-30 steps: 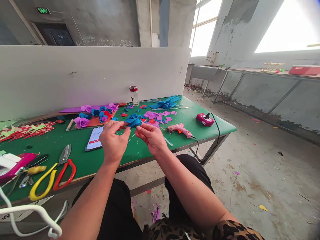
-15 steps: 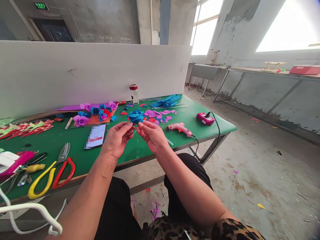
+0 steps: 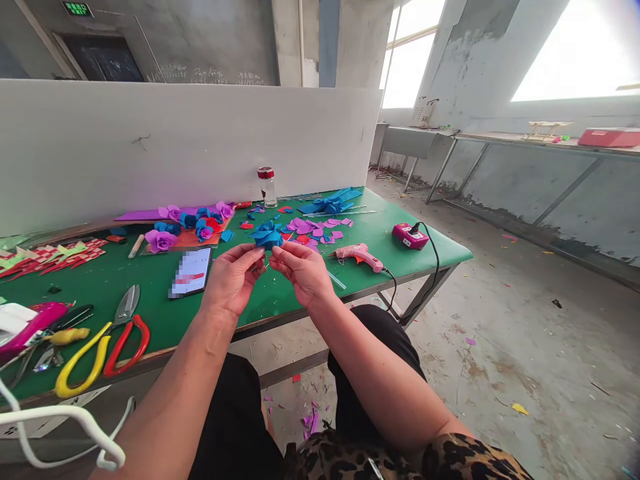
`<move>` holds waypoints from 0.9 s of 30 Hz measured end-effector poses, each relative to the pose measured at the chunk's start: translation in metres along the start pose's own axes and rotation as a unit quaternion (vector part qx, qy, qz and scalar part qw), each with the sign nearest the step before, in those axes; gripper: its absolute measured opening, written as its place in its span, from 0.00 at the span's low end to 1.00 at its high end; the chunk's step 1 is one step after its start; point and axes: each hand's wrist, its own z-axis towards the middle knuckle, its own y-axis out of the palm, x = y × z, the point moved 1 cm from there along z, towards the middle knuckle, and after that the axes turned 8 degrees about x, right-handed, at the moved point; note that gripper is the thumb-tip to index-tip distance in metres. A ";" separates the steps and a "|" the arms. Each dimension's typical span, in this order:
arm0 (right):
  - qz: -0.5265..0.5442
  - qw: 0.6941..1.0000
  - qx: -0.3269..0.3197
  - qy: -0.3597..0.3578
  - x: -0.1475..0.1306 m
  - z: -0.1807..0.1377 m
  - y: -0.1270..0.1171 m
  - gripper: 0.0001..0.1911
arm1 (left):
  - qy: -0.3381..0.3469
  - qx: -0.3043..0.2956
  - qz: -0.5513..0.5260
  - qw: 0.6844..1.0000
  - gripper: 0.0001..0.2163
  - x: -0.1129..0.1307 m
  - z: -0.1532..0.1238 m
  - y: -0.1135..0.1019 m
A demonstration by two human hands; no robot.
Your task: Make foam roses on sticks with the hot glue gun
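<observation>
Both hands meet over the green table (image 3: 400,250), pinched on a blue foam flower (image 3: 267,235) that sits on a thin stick. My left hand (image 3: 231,279) grips it from the left with thumb and fingers. From the right, my right hand (image 3: 300,270) pinches just under the bloom. Purple and red foam petals (image 3: 320,229) lie scattered right behind the flower.
Finished purple, blue and red foam roses (image 3: 193,223) lie at the back, beside a phone (image 3: 190,271). A pink glue gun (image 3: 357,256) and its plugged socket (image 3: 409,236) lie to the right. Scissors (image 3: 103,343) lie at left, a glass jar (image 3: 267,186) by the white partition.
Both hands have drawn closer together around the blue flower, which now sits lower, right at my fingertips; the thin stick shows less.
</observation>
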 end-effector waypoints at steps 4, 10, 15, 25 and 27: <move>-0.003 1.000 -0.005 -0.007 -0.001 -0.001 0.000 0.12 | -0.023 -0.006 -0.015 1.000 0.10 0.001 -0.001 0.000; -0.004 1.000 -0.015 -0.016 0.000 -0.001 -0.001 0.15 | -0.031 0.008 0.019 0.999 0.11 0.004 -0.004 0.000; -0.028 0.999 0.000 -0.036 0.000 -0.003 0.000 0.13 | -0.035 0.017 0.016 0.999 0.09 0.004 -0.005 0.000; 0.027 0.999 0.025 0.010 -0.001 0.001 -0.001 0.12 | 0.075 -0.001 0.020 0.997 0.03 0.009 -0.009 0.002; 0.051 0.997 0.043 0.034 -0.003 0.004 -0.002 0.12 | 0.090 0.008 0.045 0.995 0.02 0.008 -0.007 0.001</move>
